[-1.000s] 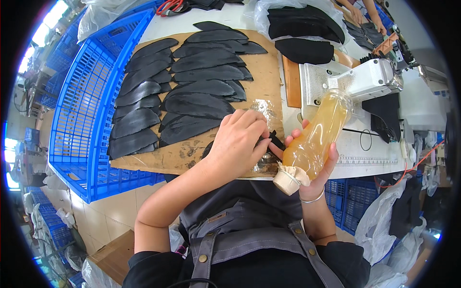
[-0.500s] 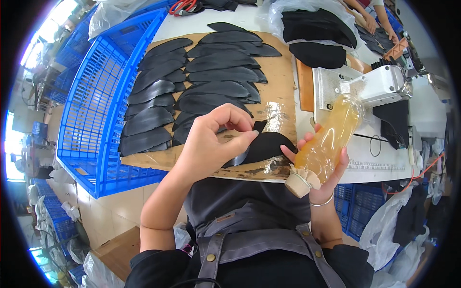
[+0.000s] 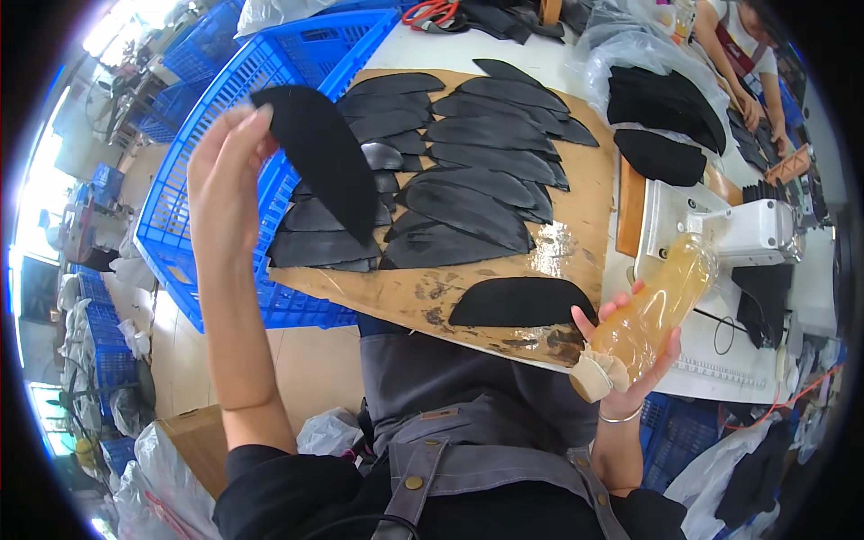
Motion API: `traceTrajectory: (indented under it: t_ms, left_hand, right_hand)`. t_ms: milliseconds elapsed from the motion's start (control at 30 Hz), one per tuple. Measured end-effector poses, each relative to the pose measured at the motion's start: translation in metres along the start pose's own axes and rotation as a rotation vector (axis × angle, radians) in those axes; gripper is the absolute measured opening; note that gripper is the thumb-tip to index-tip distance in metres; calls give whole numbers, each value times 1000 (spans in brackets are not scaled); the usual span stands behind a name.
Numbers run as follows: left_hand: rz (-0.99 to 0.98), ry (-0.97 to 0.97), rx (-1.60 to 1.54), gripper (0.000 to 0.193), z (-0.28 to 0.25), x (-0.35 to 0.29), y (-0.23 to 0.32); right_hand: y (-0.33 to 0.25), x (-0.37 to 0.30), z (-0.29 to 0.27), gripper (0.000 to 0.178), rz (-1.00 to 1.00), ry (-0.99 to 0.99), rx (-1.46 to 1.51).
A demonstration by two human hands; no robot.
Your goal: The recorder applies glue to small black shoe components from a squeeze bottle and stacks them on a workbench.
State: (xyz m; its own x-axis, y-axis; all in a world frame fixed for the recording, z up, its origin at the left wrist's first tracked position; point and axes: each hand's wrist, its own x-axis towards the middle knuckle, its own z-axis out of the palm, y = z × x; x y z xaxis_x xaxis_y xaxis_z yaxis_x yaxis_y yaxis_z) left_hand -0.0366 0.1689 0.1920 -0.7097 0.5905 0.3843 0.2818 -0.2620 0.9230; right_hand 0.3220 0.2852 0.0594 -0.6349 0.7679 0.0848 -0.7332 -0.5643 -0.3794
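My left hand [image 3: 232,148] pinches the end of a black curved piece [image 3: 328,153], lifted over the left side of the board near the blue crate. In my right hand [image 3: 643,360] is a clear plastic bottle [image 3: 661,306] of yellowish liquid, tilted with its cloth-covered mouth down to the left. Another black curved piece [image 3: 522,301] lies flat on the brown board [image 3: 396,301], just left of that hand's fingertips. Overlapping rows of dark, shiny curved pieces [image 3: 490,133] cover much of the board.
A blue plastic crate [image 3: 175,243] stands left of the board. To the right is a white sewing machine [image 3: 751,225], with black pieces [image 3: 666,108] on clear plastic behind it. Red-handled scissors [image 3: 430,13] lie at the back. Another person's hands [image 3: 765,126] work at far right.
My left hand has moved up and left, now holding a black piece in the air. One black piece remains flat on the board. My right hand still holds the bottle; the view has shifted.
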Motion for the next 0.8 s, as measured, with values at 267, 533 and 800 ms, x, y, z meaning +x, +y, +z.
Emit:
traceTrajectory:
  t_ms: [267, 533, 800]
  left_hand:
    - [449, 182, 854, 26, 10, 129, -65]
    - [220, -366, 1046, 20, 78, 132, -149]
    - [348, -437, 1167, 22, 86, 124, -134]
  right_hand:
    - [-1, 0, 4, 61, 1, 9, -13]
    - [2, 0, 4, 61, -12, 25, -41]
    - [-1, 0, 5, 61, -17, 58, -53]
